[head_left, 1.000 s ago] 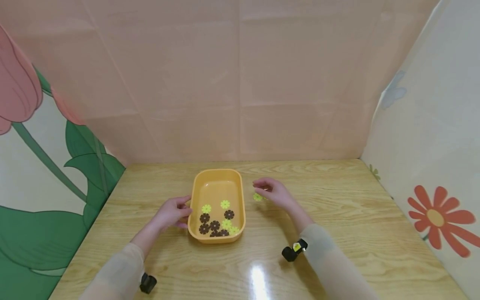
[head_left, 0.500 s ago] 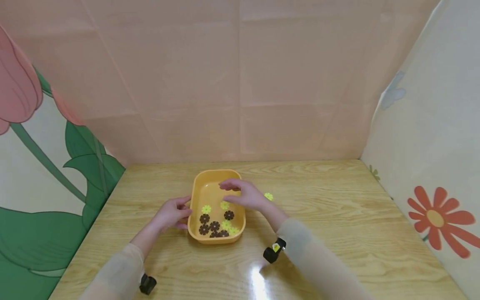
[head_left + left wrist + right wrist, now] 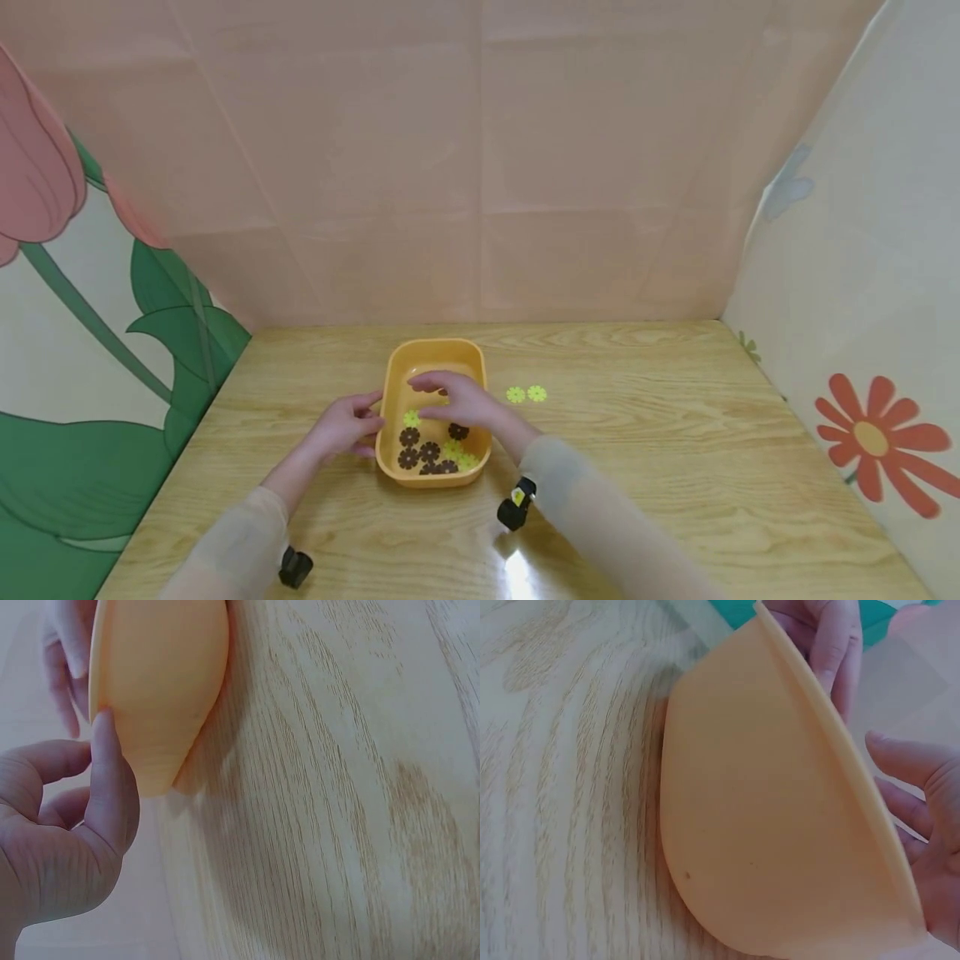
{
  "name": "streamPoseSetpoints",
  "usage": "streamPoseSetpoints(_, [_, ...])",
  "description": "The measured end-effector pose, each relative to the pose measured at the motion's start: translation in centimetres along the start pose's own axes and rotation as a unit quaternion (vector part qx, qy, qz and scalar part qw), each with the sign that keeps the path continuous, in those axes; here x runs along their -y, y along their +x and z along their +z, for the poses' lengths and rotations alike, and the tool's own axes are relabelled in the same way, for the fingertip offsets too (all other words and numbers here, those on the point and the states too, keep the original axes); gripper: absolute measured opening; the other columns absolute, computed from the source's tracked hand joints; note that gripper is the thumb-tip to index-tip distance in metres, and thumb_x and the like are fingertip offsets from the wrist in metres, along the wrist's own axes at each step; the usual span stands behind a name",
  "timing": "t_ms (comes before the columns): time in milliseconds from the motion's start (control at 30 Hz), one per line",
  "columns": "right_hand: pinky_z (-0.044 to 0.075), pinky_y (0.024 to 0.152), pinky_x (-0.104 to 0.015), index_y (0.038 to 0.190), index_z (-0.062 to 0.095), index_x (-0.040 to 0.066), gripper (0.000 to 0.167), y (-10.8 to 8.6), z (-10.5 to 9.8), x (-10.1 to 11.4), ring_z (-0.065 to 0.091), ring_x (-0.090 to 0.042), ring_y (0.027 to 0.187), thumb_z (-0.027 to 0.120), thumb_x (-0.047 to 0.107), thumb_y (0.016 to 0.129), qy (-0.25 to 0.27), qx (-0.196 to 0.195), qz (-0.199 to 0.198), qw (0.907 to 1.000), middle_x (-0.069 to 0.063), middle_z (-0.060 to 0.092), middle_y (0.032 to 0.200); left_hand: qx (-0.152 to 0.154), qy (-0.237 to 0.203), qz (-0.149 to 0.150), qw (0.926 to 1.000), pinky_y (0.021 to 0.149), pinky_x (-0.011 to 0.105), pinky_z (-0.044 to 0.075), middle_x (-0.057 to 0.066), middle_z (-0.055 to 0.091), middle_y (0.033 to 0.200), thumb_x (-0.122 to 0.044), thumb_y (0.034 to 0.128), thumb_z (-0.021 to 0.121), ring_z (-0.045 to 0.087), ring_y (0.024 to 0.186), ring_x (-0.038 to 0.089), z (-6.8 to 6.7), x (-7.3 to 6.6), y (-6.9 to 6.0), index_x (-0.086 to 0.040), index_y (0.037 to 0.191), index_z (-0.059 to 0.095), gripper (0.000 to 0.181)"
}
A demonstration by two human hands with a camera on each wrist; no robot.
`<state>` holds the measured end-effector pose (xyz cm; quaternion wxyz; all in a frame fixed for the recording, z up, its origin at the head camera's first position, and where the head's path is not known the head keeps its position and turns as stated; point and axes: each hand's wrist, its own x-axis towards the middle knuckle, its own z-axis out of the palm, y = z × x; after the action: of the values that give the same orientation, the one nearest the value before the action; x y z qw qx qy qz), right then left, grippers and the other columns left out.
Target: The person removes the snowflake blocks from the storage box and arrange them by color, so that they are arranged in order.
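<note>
An orange plastic tray [image 3: 438,354] stands on the table with several brown flower-shaped pieces [image 3: 408,458] and yellow flower-shaped pieces [image 3: 412,418] in it, mostly toward its near end. My left hand [image 3: 347,429] holds the tray's left side, fingertips and thumb at the rim; the left wrist view shows a fingertip against the outer wall. Over the tray's middle hovers my right hand [image 3: 457,402], thumb apart from the fingers. Below those fingers a bit of brown piece [image 3: 444,392] shows, partly hidden. In the right wrist view the tray wall covers part of the right hand [image 3: 937,847].
Two yellow flower-shaped pieces [image 3: 526,394] lie side by side on the wooden table [image 3: 637,417], right of the tray. A pink backdrop [image 3: 480,167] rises behind the table, with printed panels at left and right. Both wrists carry small black cameras [image 3: 513,510].
My right hand has moved left from beside the tray to above it, leaving both yellow pieces on the table in sight. A brown piece now shows under its fingers. My left hand stays put.
</note>
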<state>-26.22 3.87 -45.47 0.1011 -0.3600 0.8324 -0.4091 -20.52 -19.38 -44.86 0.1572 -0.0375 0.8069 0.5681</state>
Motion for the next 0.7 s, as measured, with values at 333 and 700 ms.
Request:
streamPoseSetpoints(333, [0.043,0.112,-0.04,0.137,0.059,0.015,0.047,0.7,0.6,-0.4,0.051,-0.02,0.128,0.072,0.019,0.092,0.002,0.011,0.069,0.9976,0.0,0.057,0.138,0.005,-0.001,0.002,1.0,0.065,0.038,0.065,0.016,0.055,0.099,0.0,0.0927,0.063,0.063,0.078,0.024,0.0,-0.1,0.0,-0.001,0.149,0.039,0.061])
streamPoseSetpoints(700, [0.042,0.112,-0.036,0.132,0.064,0.024,0.045,1.4,1.4,-0.7,0.052,-0.018,0.127,0.075,0.014,0.089,-0.042,0.028,0.095,0.9942,0.002,0.06,0.134,0.004,-0.004,0.01,0.9999,0.063,0.038,0.065,0.017,0.055,0.098,0.003,0.0921,0.062,0.064,0.078,0.026,0.0,-0.2,-0.1,0.003,0.148,0.039,0.061])
